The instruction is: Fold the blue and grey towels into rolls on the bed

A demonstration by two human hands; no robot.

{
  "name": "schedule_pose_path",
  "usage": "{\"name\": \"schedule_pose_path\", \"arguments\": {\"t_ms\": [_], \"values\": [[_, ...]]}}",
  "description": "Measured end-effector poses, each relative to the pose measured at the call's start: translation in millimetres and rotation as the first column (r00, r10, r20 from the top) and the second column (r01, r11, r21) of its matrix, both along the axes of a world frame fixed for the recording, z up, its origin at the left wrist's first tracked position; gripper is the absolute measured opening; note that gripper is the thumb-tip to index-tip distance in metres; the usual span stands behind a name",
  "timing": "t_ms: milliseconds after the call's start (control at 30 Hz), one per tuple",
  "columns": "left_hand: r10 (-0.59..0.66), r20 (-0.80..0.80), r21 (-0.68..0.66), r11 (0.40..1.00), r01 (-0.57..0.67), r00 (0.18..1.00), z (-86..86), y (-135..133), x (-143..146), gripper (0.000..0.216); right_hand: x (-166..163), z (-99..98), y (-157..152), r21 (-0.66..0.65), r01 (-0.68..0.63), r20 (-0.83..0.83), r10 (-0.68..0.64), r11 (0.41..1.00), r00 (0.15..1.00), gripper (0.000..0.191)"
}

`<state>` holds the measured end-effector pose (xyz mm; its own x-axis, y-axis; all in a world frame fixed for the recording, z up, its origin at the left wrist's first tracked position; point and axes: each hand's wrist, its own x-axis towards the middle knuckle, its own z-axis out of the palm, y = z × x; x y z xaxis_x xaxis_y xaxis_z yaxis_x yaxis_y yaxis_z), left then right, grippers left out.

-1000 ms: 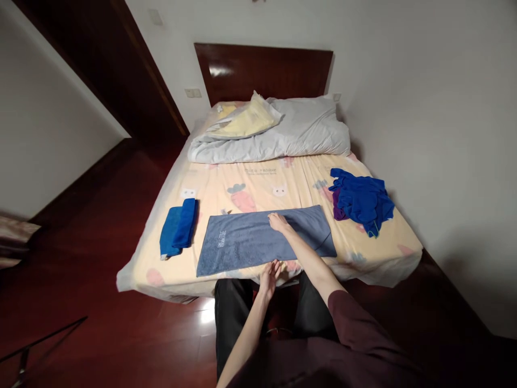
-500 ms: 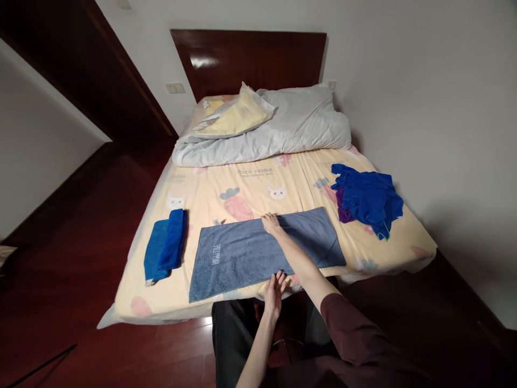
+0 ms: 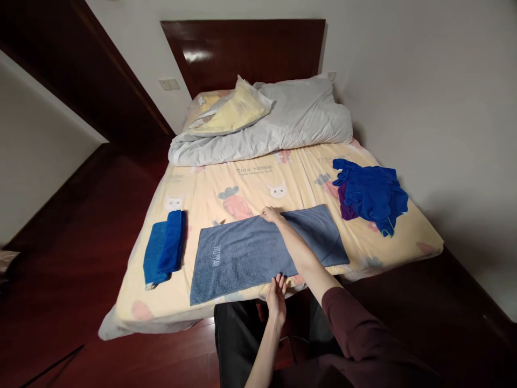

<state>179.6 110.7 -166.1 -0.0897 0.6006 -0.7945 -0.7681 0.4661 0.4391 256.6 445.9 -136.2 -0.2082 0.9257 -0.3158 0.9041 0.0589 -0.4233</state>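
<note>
A grey-blue towel (image 3: 242, 253) with white lettering lies flat near the front edge of the bed, its right end showing a smoother face and a slanted crease. My right hand (image 3: 271, 214) reaches across it, fingers pinched on the far edge about midway along. At the near edge, below it, my left hand (image 3: 277, 299) is turned palm up with fingers extended, fingertips touching the towel's border. Whether the left fingers go under the cloth is hard to see.
Folded blue towels (image 3: 172, 242) rest on the left of the bed. A crumpled heap of blue cloth (image 3: 371, 191) with a purple cloth (image 3: 345, 202) lies right. A grey-white quilt (image 3: 307, 116) and yellow bedding (image 3: 234, 110) are bunched before the headboard (image 3: 250, 54). Patterned sheet (image 3: 210, 183) covers the bed.
My right fingers have closed more tightly on the towel's far edge. The left fingers have drawn closer together at the near edge. The view has shifted slightly.
</note>
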Motion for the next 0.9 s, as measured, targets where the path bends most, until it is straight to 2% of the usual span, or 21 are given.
{"name": "schedule_pose_path", "arguments": {"t_ms": [200,500,633,733,900], "values": [[0.088,0.057,0.028,0.996,-0.090,0.994,6.4,-9,-2,0.015,4,-4.5,2,0.002,0.063,-0.148,-0.062,0.998,0.987,0.025],[0.124,0.053,0.021,0.992,-0.125,0.991,4.9,-6,-1,0.017,16,-2.2,-1,-0.015,0.094,-0.249,-0.095,0.995,0.964,0.013],[0.139,0.026,0.096,0.985,-0.141,0.990,3.5,-10,-3,0.013,19,7.7,0,0.021,0.136,-0.316,-0.122,0.991,0.941,0.011],[0.137,-0.027,0.175,0.976,-0.130,0.990,4.5,-13,-7,0.020,20,17.9,0,0.044,0.164,-0.381,-0.136,0.985,0.915,0.008],[0.165,-0.064,0.273,0.951,-0.142,0.984,16.6,-15,-26,0.032,25,43.4,-7,0.091,0.216,-0.531,-0.136,0.972,0.836,0.006]]}}
